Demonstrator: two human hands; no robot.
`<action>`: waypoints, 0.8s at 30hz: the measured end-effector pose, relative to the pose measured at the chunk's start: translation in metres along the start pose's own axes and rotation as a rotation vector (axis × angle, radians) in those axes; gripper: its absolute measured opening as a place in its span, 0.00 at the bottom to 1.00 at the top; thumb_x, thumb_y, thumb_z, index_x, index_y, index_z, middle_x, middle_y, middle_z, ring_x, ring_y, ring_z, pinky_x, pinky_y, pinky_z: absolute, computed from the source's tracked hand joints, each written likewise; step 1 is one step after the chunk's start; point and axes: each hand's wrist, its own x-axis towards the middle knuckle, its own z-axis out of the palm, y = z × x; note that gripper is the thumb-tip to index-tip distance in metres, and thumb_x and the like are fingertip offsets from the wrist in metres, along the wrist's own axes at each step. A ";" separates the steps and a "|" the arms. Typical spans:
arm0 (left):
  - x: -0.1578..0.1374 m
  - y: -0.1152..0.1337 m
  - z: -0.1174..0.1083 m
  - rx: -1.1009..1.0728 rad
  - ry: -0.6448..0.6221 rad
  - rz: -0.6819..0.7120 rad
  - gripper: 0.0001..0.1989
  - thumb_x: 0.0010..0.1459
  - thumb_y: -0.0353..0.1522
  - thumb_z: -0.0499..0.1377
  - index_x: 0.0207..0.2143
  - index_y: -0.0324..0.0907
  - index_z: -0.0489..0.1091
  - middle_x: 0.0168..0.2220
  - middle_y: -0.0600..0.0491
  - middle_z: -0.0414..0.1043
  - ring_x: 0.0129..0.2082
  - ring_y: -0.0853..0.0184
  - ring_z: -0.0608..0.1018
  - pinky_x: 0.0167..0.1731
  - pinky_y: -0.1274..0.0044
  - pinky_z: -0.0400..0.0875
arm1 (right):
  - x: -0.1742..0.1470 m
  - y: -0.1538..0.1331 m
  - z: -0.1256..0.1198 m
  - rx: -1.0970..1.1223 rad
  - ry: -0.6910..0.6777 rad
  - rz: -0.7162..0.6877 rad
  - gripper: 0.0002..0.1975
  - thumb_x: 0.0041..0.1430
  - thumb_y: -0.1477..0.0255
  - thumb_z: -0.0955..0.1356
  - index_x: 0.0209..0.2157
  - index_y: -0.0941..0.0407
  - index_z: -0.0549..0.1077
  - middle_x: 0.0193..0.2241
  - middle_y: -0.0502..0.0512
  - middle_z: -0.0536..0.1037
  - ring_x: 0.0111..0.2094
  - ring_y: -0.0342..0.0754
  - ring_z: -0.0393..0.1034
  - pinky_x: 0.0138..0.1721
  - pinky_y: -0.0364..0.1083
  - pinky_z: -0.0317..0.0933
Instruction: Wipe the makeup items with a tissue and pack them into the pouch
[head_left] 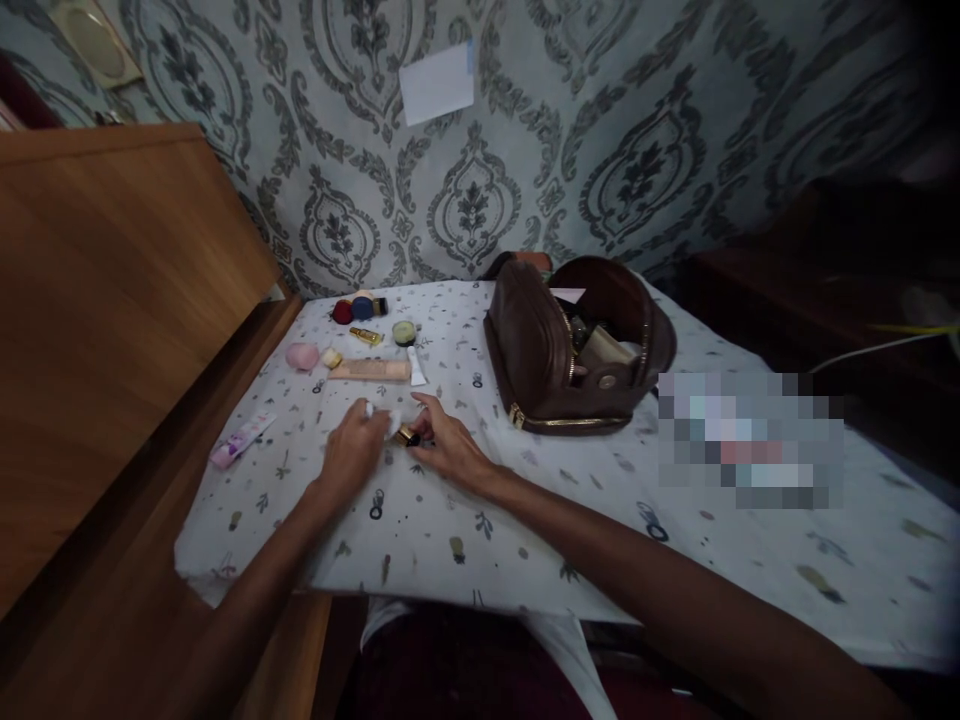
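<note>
My right hand (452, 441) pinches a small black-and-gold cosmetic container (406, 435) between thumb and fingers. Close beside it, my left hand (354, 446) is closed around a crumpled white wipe (391, 424), which reaches toward the container. Just beyond the hands lie a long peach-coloured tube (371, 370) and a small white tube (416, 367). Farther back are a round jar with a greenish top (404, 333) and a small gold tube (366, 336). A pink rounded item (302, 356) rests to their left.
An open brown leather bag (540, 350) full of items stands right of the hands. A pink-and-white packet (241, 440) lies at the left on the patterned tablecloth (525, 540). Red and dark blue rounded items (361, 307) sit at the back. A wooden cabinet (112, 300) borders the left.
</note>
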 end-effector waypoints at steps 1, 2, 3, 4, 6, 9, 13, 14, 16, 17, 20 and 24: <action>0.005 -0.007 -0.001 -0.002 -0.003 -0.030 0.15 0.68 0.35 0.45 0.42 0.45 0.72 0.39 0.49 0.63 0.36 0.62 0.70 0.32 0.74 0.62 | 0.000 0.000 0.000 0.001 0.000 -0.004 0.39 0.49 0.78 0.70 0.62 0.53 0.56 0.36 0.50 0.73 0.36 0.48 0.69 0.43 0.49 0.64; 0.009 -0.014 -0.002 -0.009 -0.010 -0.044 0.16 0.68 0.35 0.45 0.40 0.44 0.72 0.38 0.50 0.62 0.35 0.62 0.69 0.33 0.74 0.62 | 0.001 0.001 0.001 -0.003 0.002 -0.009 0.37 0.49 0.78 0.70 0.61 0.53 0.57 0.36 0.50 0.73 0.37 0.48 0.69 0.43 0.49 0.64; 0.012 -0.019 -0.003 -0.019 -0.016 -0.046 0.17 0.69 0.36 0.44 0.39 0.44 0.72 0.37 0.50 0.61 0.34 0.63 0.69 0.33 0.74 0.63 | 0.001 0.001 0.001 -0.009 0.004 -0.015 0.36 0.50 0.78 0.70 0.60 0.53 0.58 0.37 0.50 0.74 0.37 0.48 0.69 0.44 0.49 0.64; 0.015 -0.022 -0.004 -0.029 -0.020 -0.044 0.17 0.69 0.36 0.44 0.38 0.44 0.72 0.36 0.51 0.61 0.34 0.63 0.69 0.34 0.74 0.63 | 0.000 0.001 0.001 -0.014 0.004 -0.023 0.35 0.50 0.78 0.70 0.60 0.52 0.58 0.37 0.51 0.74 0.38 0.48 0.69 0.44 0.49 0.64; 0.017 -0.024 -0.006 -0.042 -0.017 -0.030 0.17 0.68 0.35 0.45 0.38 0.44 0.72 0.35 0.51 0.61 0.34 0.63 0.69 0.35 0.73 0.63 | -0.001 -0.001 0.001 -0.027 -0.002 -0.052 0.34 0.52 0.79 0.69 0.60 0.53 0.59 0.38 0.52 0.74 0.39 0.49 0.70 0.46 0.50 0.64; 0.014 -0.015 -0.010 -0.033 -0.017 0.043 0.16 0.68 0.35 0.46 0.39 0.44 0.73 0.36 0.50 0.61 0.37 0.61 0.69 0.36 0.73 0.64 | -0.004 -0.005 0.000 -0.091 -0.015 -0.143 0.34 0.53 0.81 0.68 0.62 0.53 0.59 0.40 0.55 0.74 0.43 0.52 0.69 0.49 0.53 0.64; 0.007 -0.001 -0.018 -0.006 -0.079 0.214 0.15 0.67 0.34 0.47 0.37 0.43 0.72 0.37 0.49 0.63 0.39 0.61 0.69 0.37 0.73 0.65 | -0.008 -0.010 0.000 -0.206 -0.058 -0.269 0.34 0.54 0.83 0.66 0.62 0.52 0.58 0.47 0.58 0.74 0.49 0.54 0.65 0.51 0.55 0.64; 0.006 0.000 -0.020 -0.006 -0.090 0.234 0.15 0.67 0.34 0.47 0.37 0.42 0.72 0.38 0.49 0.63 0.39 0.61 0.69 0.37 0.73 0.65 | -0.008 -0.011 0.000 -0.226 -0.065 -0.284 0.34 0.55 0.83 0.66 0.62 0.53 0.58 0.50 0.58 0.73 0.51 0.54 0.65 0.52 0.55 0.64; 0.006 -0.001 -0.021 -0.028 -0.106 0.240 0.15 0.67 0.35 0.46 0.39 0.42 0.72 0.38 0.48 0.64 0.40 0.61 0.69 0.39 0.72 0.66 | -0.008 -0.014 0.000 -0.272 -0.063 -0.268 0.32 0.55 0.81 0.67 0.61 0.56 0.59 0.51 0.60 0.72 0.52 0.55 0.65 0.52 0.54 0.63; 0.006 -0.003 -0.020 -0.049 -0.109 0.228 0.16 0.68 0.37 0.46 0.39 0.42 0.72 0.38 0.48 0.64 0.41 0.60 0.69 0.40 0.71 0.66 | -0.007 -0.015 0.000 -0.299 -0.055 -0.233 0.31 0.55 0.80 0.68 0.60 0.57 0.59 0.49 0.61 0.73 0.51 0.55 0.66 0.52 0.54 0.63; 0.008 -0.015 -0.013 -0.192 -0.096 0.136 0.18 0.67 0.41 0.47 0.35 0.43 0.72 0.35 0.49 0.65 0.43 0.58 0.69 0.47 0.68 0.65 | -0.006 -0.017 0.000 -0.368 -0.035 -0.095 0.27 0.57 0.76 0.69 0.58 0.59 0.61 0.42 0.59 0.75 0.45 0.55 0.69 0.50 0.54 0.64; 0.010 -0.033 -0.002 -0.408 -0.026 -0.026 0.15 0.63 0.41 0.51 0.27 0.43 0.69 0.28 0.51 0.67 0.45 0.57 0.70 0.53 0.66 0.61 | -0.005 -0.018 -0.001 -0.356 -0.049 -0.069 0.22 0.57 0.79 0.69 0.53 0.56 0.66 0.41 0.57 0.75 0.44 0.53 0.69 0.47 0.51 0.63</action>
